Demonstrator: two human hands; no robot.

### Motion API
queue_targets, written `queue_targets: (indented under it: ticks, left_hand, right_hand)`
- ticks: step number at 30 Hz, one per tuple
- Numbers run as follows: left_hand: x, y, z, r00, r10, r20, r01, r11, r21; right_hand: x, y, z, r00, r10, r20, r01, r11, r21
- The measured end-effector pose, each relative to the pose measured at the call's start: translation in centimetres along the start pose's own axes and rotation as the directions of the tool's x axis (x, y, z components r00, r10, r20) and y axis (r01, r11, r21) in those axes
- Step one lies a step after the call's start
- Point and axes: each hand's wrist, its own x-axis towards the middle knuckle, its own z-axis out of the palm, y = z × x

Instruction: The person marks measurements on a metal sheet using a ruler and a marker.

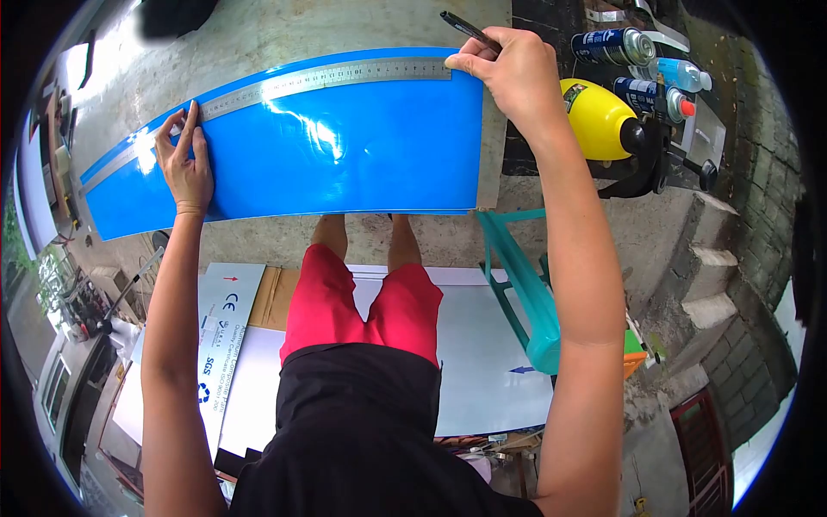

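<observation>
The steel ruler (345, 75) lies flat along the far edge of the blue panel (345, 155). The left hand (186, 164) presses the ruler with fingers slightly spread. The right hand (508, 65), fingers curled closed, pinches the ruler's end and holds a black pen (465, 31). Both arms reach forward, nearly straight.

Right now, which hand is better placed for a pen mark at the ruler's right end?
Probably the right hand: it holds the black pen beside that end, while the left hand has fingers on the ruler, farther along.
</observation>
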Motion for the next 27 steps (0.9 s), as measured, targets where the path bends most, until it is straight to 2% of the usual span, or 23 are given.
queue_targets:
  ticks: [6,11,20,23,27]
  left_hand:
    - [0.1,0.2,-0.1,1.000,-0.005,0.005,0.004,1.000,0.013]
    - [0.0,0.2,-0.1,1.000,-0.007,0.005,0.007,1.000,0.004]
    - [0.1,0.4,-0.1,1.000,0.005,-0.008,-0.004,0.999,0.035]
    - [0.5,1.2,-0.4,0.998,0.012,-0.064,-0.013,1.000,-0.018]
    - [1.0,1.8,-0.6,0.993,0.015,-0.116,-0.019,0.999,-0.034]
  right_hand:
    - [0.0,-0.2,-0.1,0.999,0.037,0.000,-0.037,0.999,0.015]
    - [0.1,-0.7,0.0,0.998,0.052,0.027,-0.049,0.995,-0.084]
    - [0.2,-0.8,0.1,0.999,0.048,0.014,-0.046,0.995,-0.088]
    - [0.6,0.1,0.2,1.000,-0.009,-0.002,0.009,0.994,-0.111]
    - [1.1,-0.1,0.3,0.998,0.058,0.012,-0.055,0.986,-0.155]
